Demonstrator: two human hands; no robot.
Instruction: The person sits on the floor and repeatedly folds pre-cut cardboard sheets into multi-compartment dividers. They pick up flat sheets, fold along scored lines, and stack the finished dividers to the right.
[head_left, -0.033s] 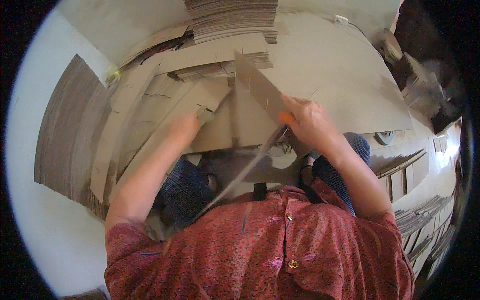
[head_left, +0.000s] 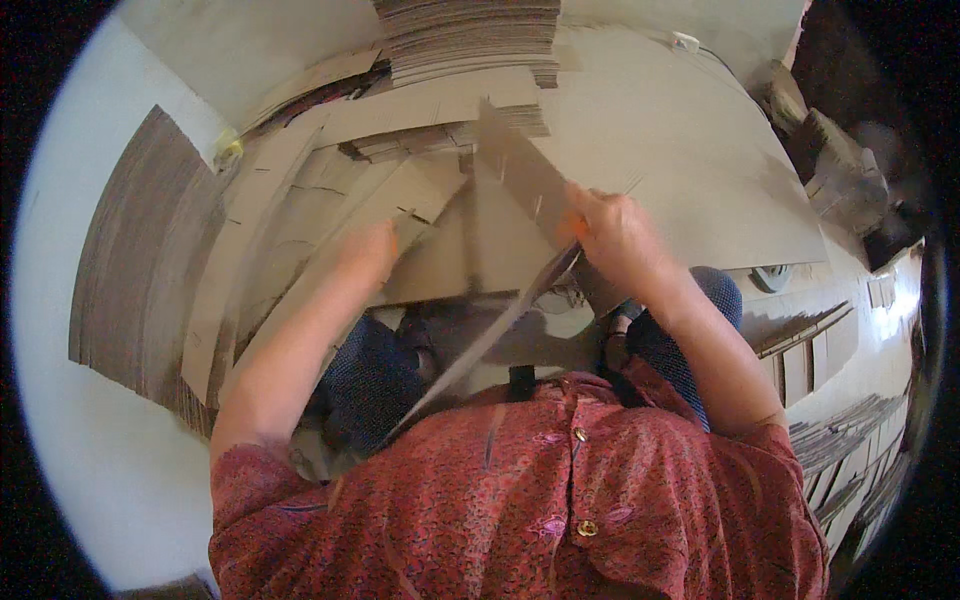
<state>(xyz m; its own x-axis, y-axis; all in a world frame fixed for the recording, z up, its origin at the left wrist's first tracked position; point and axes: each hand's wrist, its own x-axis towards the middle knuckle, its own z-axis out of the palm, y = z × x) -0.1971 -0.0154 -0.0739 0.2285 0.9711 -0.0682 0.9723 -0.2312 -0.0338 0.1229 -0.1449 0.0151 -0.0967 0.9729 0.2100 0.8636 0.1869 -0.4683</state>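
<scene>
In the head view, a person in a red patterned shirt (head_left: 480, 480) works with hands apart over flat cardboard. The right hand (head_left: 615, 230) is clamped on a cardboard strip (head_left: 522, 165), which slants away from the body before a large cardboard sheet (head_left: 680, 150). The left hand (head_left: 370, 250), blurred, is at a slotted piece (head_left: 430, 190); whether it grips cannot be told. The step appears to be handling strips; the next move likely calls for a firm right-hand hold and a steady left hand.

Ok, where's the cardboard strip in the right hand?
In the head view, the cardboard strip is upper middle, slanting up and left from the right hand.
</scene>
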